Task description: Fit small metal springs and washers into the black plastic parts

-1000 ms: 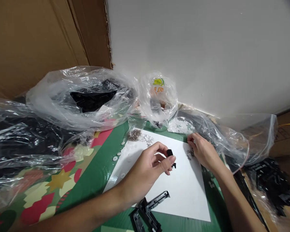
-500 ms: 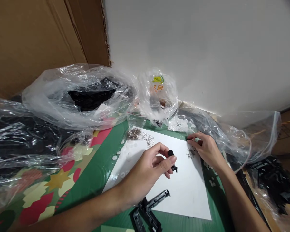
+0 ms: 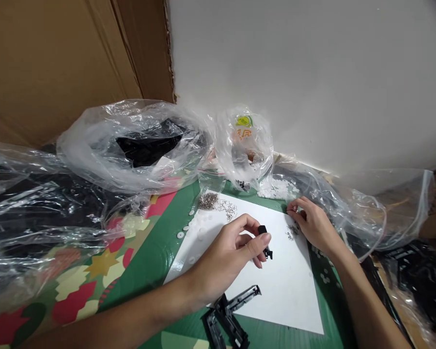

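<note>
Above the white sheet [image 3: 283, 291], my left hand [image 3: 236, 247] grips a small black plastic part [image 3: 263, 230] between thumb and fingers. Most of that part is covered by the fingers; its notched lower end shows below the thumb. My right hand [image 3: 310, 222] is at the sheet's upper right edge, thumb and index finger pinched together. Whatever is between those fingertips is too small to make out. Just below it lies a little heap of thin metal pieces [image 3: 291, 232]. Several long black plastic parts [image 3: 227, 317] lie crossed at the sheet's near edge.
A small clear bag of metal pieces [image 3: 208, 200] lies at the sheet's far left corner, with loose ones [image 3: 228, 209] beside it. White discs [image 3: 180, 235] are scattered on the green tablecloth [image 3: 148, 271]. Plastic bags [image 3: 94, 145] line the back, before a wall and cardboard [image 3: 58, 63].
The whole view has shifted slightly, so everything appears a little further right. My right thumb and index finger have come closer together. My left hand keeps its hold on the black part.
</note>
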A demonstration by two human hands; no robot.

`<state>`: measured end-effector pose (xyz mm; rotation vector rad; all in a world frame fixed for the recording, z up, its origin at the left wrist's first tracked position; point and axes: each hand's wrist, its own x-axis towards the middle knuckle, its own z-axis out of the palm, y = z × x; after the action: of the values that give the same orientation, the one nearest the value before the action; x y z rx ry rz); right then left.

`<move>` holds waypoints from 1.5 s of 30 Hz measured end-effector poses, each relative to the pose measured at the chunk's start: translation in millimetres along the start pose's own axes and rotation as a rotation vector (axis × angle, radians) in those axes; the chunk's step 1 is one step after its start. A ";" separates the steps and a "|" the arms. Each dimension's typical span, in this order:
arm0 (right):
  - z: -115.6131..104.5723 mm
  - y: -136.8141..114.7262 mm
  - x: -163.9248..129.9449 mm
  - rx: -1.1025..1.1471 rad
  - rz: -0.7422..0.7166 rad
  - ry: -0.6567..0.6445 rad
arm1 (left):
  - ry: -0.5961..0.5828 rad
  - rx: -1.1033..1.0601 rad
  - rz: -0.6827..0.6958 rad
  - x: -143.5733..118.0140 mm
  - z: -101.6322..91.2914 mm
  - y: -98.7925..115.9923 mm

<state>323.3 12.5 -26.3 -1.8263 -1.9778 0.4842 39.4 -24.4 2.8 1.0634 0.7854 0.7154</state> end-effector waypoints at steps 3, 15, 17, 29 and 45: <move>-0.6 -2.5 -3.2 0.023 -0.014 0.009 | 0.009 -0.003 -0.003 0.8 -0.9 -1.6; -15.3 -43.4 -45.3 0.583 -0.050 0.045 | -0.013 -0.345 -0.088 0.7 -5.6 6.5; -15.2 -50.8 -49.6 0.615 -0.051 0.028 | -0.013 -0.401 -0.093 1.9 -6.3 6.2; -0.1 -58.4 -62.1 0.664 -0.068 0.176 | 0.170 -0.368 -0.095 5.4 -8.4 0.2; 13.3 -77.4 -76.5 0.391 -0.214 0.471 | 0.073 -0.172 -0.103 5.0 -5.7 -1.0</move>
<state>255.0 -70.0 -2.8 -1.3232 -1.5968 0.3094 37.4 -17.9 -0.7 0.8398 0.8201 0.7230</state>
